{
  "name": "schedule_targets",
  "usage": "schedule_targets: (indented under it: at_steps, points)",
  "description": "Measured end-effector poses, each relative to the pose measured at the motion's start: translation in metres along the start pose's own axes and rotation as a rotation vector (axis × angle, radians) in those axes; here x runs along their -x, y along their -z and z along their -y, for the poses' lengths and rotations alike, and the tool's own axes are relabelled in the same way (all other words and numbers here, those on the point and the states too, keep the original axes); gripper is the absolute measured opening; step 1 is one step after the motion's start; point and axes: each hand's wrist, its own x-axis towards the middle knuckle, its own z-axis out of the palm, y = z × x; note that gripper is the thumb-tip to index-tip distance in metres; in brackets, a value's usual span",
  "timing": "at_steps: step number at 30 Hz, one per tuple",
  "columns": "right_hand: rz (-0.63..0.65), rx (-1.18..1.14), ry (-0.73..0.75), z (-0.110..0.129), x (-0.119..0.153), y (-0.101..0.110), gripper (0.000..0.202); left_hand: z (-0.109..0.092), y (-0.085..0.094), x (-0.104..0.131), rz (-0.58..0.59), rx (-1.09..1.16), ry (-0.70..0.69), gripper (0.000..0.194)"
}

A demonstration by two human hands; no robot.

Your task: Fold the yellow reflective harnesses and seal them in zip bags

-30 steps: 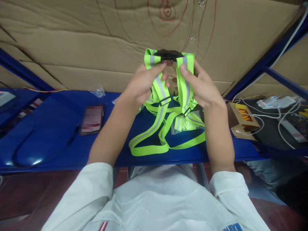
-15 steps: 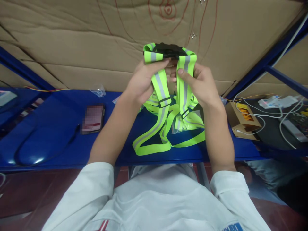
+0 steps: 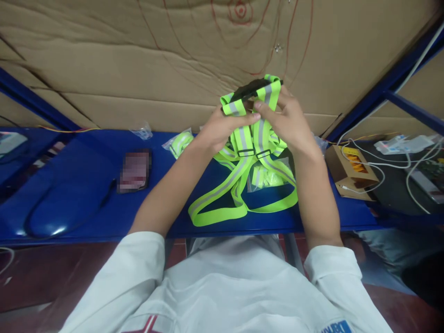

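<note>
harness between 2 hands, left hand and right hand both gripping straps.

A phone lies on the blue table over on the left, with a black cable near it. On the right, a white cord trails over a small open cardboard box. Red rings mark the cardboard wall behind.

The person wears a loose, pale shirt whose sleeves end in wide cuffs; red crossed lines show at seven o'clock, blue lettering at five o'clock. The left hand and right hand are bare
</note>
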Motion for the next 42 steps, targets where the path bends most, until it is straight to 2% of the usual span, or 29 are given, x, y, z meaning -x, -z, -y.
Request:
schedule_targets:
  at_steps: [1, 4, 5, 6, 9, 10, 11, 13, 15, 17, 19, 23, 25, 28, 29, 31, 33, 35, 39, 42]
  points:
    - [0.026, -0.038, 0.032, 0.003, 0.001, 0.008, 0.05, -0.001, -0.001, 0.001, -0.007, -0.024, -0.007, 0.037]
    - [0.052, -0.161, 0.137, 0.02, 0.007, 0.036, 0.097, -0.005, -0.002, 0.003, 0.028, -0.096, -0.003, 0.035]
    - [0.072, -0.127, 0.16, 0.027, 0.009, 0.043, 0.096, -0.006, -0.002, 0.004, 0.051, -0.121, 0.015, 0.036]
    - [0.116, -0.082, 0.17, 0.034, 0.012, 0.048, 0.085, -0.007, -0.003, 0.005, 0.076, -0.145, 0.04, 0.037]
    - [0.217, 0.048, 0.138, 0.048, 0.017, 0.049, 0.038, -0.008, -0.006, 0.008, 0.117, -0.161, 0.112, 0.042]
    - [0.185, 0.069, 0.125, 0.05, 0.017, 0.046, 0.031, -0.008, -0.007, 0.009, 0.126, -0.137, 0.125, 0.042]
    - [0.101, 0.079, 0.116, 0.051, 0.017, 0.042, 0.028, -0.008, -0.009, 0.01, 0.136, -0.105, 0.133, 0.043]
    - [-0.099, 0.068, 0.085, 0.051, 0.015, 0.036, 0.026, -0.007, -0.011, 0.011, 0.172, -0.049, 0.142, 0.048]
    - [-0.218, 0.01, 0.02, 0.05, 0.014, 0.035, 0.029, -0.006, -0.012, 0.012, 0.215, -0.029, 0.148, 0.051]
    - [-0.209, -0.098, -0.081, 0.048, 0.013, 0.038, 0.045, -0.007, -0.012, 0.014, 0.259, -0.048, 0.151, 0.049]
    - [-0.14, -0.258, -0.196, 0.044, 0.013, 0.04, 0.053, -0.01, -0.012, 0.016, 0.305, -0.106, 0.143, 0.045]
    - [-0.032, -0.529, -0.361, 0.03, 0.007, 0.031, 0.042, -0.017, -0.01, 0.018, 0.328, -0.255, 0.061, 0.045]
    - [-0.062, -0.467, -0.342, 0.025, 0.004, 0.024, 0.04, -0.018, -0.008, 0.016, 0.313, -0.308, 0.052, 0.049]
    - [-0.084, -0.176, -0.179, 0.028, 0.005, 0.023, 0.03, -0.016, -0.001, 0.012, 0.305, -0.326, 0.065, 0.054]
    - [-0.045, -0.074, -0.132, 0.031, 0.007, 0.025, 0.034, -0.015, 0.001, 0.011, 0.306, -0.318, 0.065, 0.055]
    - [0.113, 0.065, -0.073, 0.04, 0.012, 0.033, 0.048, -0.015, 0.005, 0.01, 0.329, -0.323, 0.062, 0.055]
    - [0.287, 0.108, -0.021, 0.047, 0.016, 0.038, 0.054, -0.015, 0.009, 0.009, 0.372, -0.356, 0.061, 0.052]
    - [0.4, 0.113, 0.018, 0.049, 0.019, 0.039, 0.057, -0.016, 0.012, 0.008, 0.424, -0.393, 0.044, 0.048]
    - [0.48, 0.137, 0.026, 0.04, 0.018, 0.031, 0.058, -0.015, 0.019, 0.004, 0.485, -0.459, 0.028, 0.048]
    - [0.506, 0.116, 0.035, 0.032, 0.016, 0.027, 0.053, -0.014, 0.021, 0.003, 0.477, -0.468, 0.049, 0.049]
